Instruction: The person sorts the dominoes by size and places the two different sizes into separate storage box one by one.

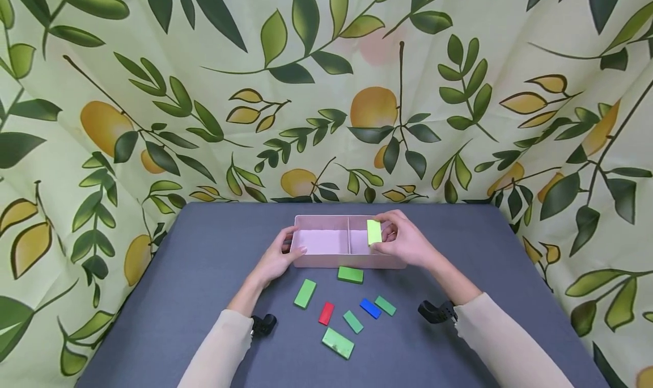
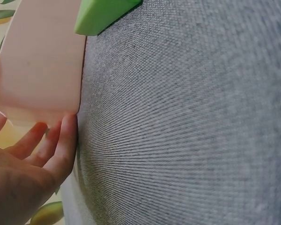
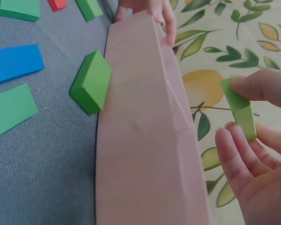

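A pink two-compartment box [image 1: 321, 261] stands on the table. At its left end my left hand [image 1: 278, 258] holds it, with the thumb at the rim and several fingers [image 2: 65, 145] against the end wall. Over the right compartment, my right hand [image 1: 405, 240] pinches a light green block [image 1: 374, 232] between thumb and fingers. The right wrist view shows this block [image 3: 240, 110] tilted, above the box rim. A green block [image 1: 350, 274] lies close along the front wall of the box.
Nearer on the grey table [image 1: 204, 320] are another green block [image 1: 305, 294], a red block [image 1: 326, 313], a blue block [image 1: 370, 308], two small green blocks [image 1: 353, 321] and a larger green block [image 1: 338, 343]. A leaf-and-fruit patterned cloth [image 1: 316, 121] hangs behind.
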Demonstrator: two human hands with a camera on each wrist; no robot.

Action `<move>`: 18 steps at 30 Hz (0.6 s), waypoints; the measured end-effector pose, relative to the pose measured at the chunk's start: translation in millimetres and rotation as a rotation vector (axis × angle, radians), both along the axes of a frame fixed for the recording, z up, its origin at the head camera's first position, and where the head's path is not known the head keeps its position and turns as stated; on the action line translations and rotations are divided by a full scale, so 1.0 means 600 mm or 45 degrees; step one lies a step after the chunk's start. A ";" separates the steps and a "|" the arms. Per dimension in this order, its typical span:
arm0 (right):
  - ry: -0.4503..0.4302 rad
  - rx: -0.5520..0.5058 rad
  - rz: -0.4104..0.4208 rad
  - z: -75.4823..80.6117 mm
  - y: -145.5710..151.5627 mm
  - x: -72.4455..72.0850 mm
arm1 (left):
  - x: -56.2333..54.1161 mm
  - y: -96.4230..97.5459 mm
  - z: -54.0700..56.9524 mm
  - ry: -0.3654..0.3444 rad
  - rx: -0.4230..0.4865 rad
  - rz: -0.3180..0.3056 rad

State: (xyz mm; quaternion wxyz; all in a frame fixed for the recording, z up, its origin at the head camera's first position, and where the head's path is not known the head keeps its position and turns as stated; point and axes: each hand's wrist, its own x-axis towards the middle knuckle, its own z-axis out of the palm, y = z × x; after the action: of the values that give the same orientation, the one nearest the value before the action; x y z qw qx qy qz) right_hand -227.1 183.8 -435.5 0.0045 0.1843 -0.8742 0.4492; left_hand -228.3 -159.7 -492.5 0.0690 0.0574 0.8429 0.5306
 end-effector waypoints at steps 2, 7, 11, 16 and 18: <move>-0.011 -0.012 0.002 -0.007 -0.004 -0.007 | 0.000 0.000 -0.002 0.005 -0.009 -0.003; -0.033 -0.018 0.024 -0.027 -0.012 -0.026 | 0.000 0.000 -0.001 -0.005 0.004 0.009; -0.066 -0.001 0.016 -0.040 -0.020 -0.035 | 0.000 0.001 0.000 -0.010 0.005 0.021; -0.109 0.010 0.027 -0.051 -0.028 -0.043 | 0.001 0.002 0.001 -0.005 0.005 0.028; -0.118 0.022 0.038 -0.054 -0.031 -0.046 | 0.001 0.002 0.001 -0.005 0.006 0.028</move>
State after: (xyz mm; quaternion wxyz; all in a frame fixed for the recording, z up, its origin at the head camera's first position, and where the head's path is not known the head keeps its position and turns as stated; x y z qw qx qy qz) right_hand -254.9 165.2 -467.7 -0.0443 0.1765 -0.8745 0.4496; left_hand -227.5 -158.3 -492.0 0.0648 0.0473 0.8420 0.5335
